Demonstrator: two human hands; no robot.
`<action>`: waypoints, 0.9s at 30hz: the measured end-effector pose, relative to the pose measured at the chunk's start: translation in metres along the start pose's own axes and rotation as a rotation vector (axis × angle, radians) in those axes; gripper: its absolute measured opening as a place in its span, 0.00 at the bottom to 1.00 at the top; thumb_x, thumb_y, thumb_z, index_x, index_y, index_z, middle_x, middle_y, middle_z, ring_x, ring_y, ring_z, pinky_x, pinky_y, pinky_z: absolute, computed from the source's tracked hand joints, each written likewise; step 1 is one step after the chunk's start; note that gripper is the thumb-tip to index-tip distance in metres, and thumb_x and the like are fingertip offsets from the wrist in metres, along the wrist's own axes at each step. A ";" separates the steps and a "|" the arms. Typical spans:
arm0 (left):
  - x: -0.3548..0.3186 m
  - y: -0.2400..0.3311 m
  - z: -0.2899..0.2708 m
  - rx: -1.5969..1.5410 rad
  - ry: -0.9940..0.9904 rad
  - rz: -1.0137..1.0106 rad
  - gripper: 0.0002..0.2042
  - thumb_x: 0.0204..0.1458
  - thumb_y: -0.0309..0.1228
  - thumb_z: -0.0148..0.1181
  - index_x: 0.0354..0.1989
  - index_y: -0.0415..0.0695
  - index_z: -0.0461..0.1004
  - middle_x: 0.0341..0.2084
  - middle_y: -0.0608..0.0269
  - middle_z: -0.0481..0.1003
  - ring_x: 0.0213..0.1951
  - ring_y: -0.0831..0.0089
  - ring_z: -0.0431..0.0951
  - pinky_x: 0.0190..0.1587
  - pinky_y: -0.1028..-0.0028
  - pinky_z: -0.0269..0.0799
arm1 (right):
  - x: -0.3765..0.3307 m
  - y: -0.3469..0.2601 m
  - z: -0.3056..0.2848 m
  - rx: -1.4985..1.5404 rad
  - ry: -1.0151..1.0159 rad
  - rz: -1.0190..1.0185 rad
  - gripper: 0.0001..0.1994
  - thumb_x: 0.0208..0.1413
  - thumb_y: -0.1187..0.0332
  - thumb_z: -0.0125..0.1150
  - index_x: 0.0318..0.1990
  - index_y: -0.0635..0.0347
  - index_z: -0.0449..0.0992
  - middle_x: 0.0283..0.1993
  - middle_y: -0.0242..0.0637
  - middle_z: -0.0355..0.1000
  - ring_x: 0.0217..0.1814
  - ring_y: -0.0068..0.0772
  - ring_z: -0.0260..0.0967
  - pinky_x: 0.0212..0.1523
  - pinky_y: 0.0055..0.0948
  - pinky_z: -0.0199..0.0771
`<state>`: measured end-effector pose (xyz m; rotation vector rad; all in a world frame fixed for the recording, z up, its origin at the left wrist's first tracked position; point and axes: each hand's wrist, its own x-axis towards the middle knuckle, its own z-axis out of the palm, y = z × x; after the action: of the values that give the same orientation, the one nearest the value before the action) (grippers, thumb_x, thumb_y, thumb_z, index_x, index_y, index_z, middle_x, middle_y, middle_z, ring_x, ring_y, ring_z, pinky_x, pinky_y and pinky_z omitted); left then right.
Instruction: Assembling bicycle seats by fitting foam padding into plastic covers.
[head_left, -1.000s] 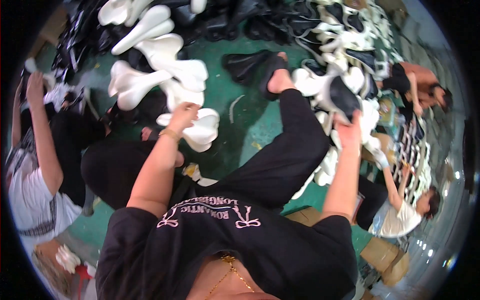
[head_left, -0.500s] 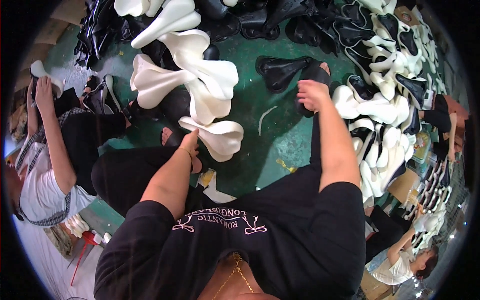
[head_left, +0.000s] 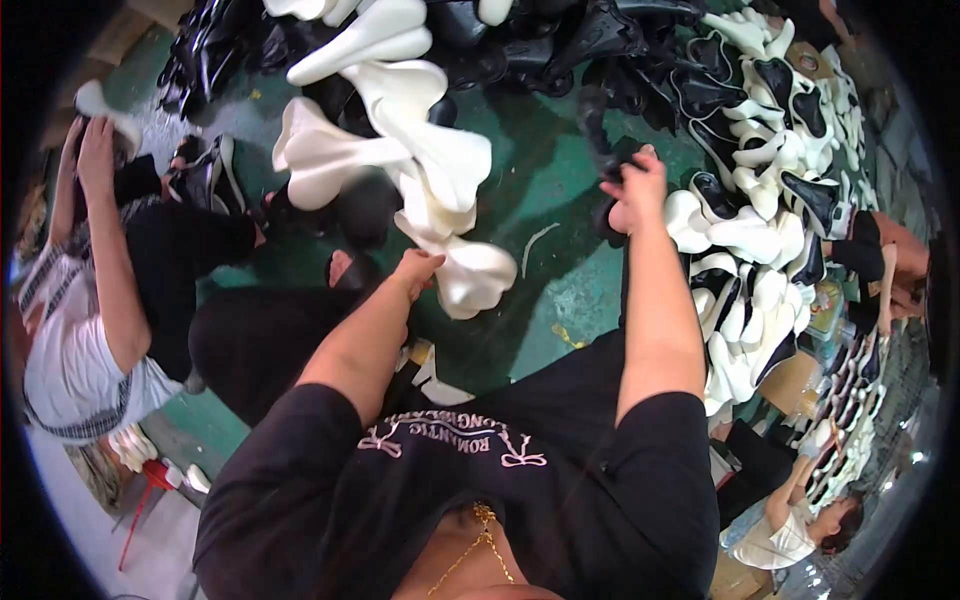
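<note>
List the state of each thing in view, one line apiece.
Left hand: closed on the edge of a white pad
Held white pad: smooth side up
Right hand: closed on a black shell
Held black shell: on edge, blurred
Other white pads: overlapping
Other black shells: heaped
Right-hand heap: white and black pieces piled together
White strip: curved, on the floor

A gold necklace [head_left: 485, 514] accompanies a black T-shirt [head_left: 410, 495] with pale bow prints [head_left: 523, 461] and black trousers [head_left: 255, 345].
</note>
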<state>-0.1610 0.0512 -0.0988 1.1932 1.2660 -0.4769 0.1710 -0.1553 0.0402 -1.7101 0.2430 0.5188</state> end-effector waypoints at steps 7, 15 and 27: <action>0.002 -0.003 0.047 0.003 0.128 -0.060 0.14 0.47 0.34 0.64 0.38 0.38 0.74 0.25 0.62 0.74 0.24 0.72 0.71 0.22 0.71 0.64 | -0.117 -0.090 -0.087 0.477 -0.074 -0.122 0.17 0.54 0.72 0.47 0.51 0.65 0.71 0.44 0.41 0.73 0.42 0.41 0.73 0.38 0.41 0.76; 0.048 -0.004 0.048 -0.275 0.437 -0.210 0.28 0.45 0.43 0.64 0.52 0.39 0.70 0.47 0.54 0.73 0.40 0.60 0.76 0.37 0.61 0.71 | -0.161 -0.060 -0.122 0.862 -0.426 -0.132 0.18 0.55 0.60 0.53 0.46 0.64 0.69 0.36 0.38 0.65 0.34 0.31 0.62 0.28 0.26 0.66; 0.039 0.000 0.021 -0.534 0.475 -0.311 0.49 0.32 0.32 0.69 0.59 0.32 0.40 0.52 0.49 0.64 0.50 0.59 0.69 0.49 0.60 0.67 | -0.150 -0.083 -0.083 0.944 -0.612 -0.129 0.16 0.57 0.60 0.52 0.42 0.67 0.67 0.33 0.38 0.61 0.29 0.30 0.61 0.23 0.25 0.66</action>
<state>-0.1387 0.0450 -0.1371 0.6708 1.8595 -0.0533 0.0931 -0.2365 0.1937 -0.6031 -0.0728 0.6645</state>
